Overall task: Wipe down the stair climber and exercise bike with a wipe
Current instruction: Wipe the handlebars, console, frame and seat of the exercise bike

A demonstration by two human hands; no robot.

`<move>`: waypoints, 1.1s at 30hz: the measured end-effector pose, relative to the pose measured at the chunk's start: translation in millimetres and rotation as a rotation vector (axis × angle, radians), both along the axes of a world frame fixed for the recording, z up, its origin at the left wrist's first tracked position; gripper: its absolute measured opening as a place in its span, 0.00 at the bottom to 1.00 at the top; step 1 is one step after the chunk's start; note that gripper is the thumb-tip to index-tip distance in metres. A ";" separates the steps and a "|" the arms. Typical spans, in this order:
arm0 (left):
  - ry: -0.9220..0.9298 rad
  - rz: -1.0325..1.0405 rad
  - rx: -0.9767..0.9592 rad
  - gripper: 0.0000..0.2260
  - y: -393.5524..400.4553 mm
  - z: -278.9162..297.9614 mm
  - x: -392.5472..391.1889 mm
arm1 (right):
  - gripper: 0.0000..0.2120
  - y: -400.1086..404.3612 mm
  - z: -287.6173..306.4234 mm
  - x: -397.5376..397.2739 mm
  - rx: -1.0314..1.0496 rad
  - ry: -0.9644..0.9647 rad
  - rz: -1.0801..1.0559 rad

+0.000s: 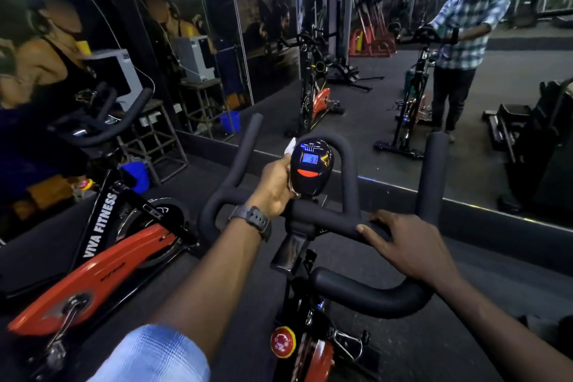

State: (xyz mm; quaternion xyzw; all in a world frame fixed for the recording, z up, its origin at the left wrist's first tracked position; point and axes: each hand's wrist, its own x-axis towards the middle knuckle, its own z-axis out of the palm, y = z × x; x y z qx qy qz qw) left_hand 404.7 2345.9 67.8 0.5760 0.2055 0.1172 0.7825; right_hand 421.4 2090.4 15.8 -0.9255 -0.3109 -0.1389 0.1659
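A: Quick pass. Where's the wipe?

B: The small white crumpled wipe (290, 146) is in the left hand (274, 187), fingers curled round it, pressed against the left side of the black egg-shaped console with a lit blue screen and red button (311, 166). Only a corner of the wipe pokes out above the knuckles. The console sits at the centre of the black foam-padded handlebar (328, 220) of the exercise bike.

A: Right hand?

B: The right hand (406, 245) lies on the handlebar's crossbar just right of the stem, fingers draped over the foam, steadying it. It holds nothing else.

A: Stage?

B: I'd judge it's the bike console being wiped. A black stair climber (536, 139) seems to stand at the far right edge; dim, hard to be sure.

A: Risks?

B: The display is on, so a wet wipe dragged over the screen or the red button could press it or push moisture into the seams. The wipe is bunched small, so knuckles may rub the shell instead of the cloth. The console may be on a thin mount; a hard sideways push could twist it. If the right hand lifts, the bar could swing.

A: Other stuff?

B: A second orange-and-black bike marked VIVA FITNESS (102, 226) to the left, a wall mirror (465, 149) ahead, a red round knob (282, 342) on the frame below.
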 end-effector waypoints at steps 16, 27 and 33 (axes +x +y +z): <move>0.131 -0.034 1.666 0.26 25.4 -25.8 -76.0 | 0.22 -3.5 -3.0 -1.1 -0.003 0.011 0.033; 0.498 -0.130 1.624 0.24 137.6 -43.5 -86.6 | 0.20 -1.5 -3.3 -2.8 0.017 -0.004 0.020; 0.167 -0.227 1.547 0.38 146.6 -68.3 -72.0 | 0.27 7.2 0.7 -3.0 0.050 0.057 -0.019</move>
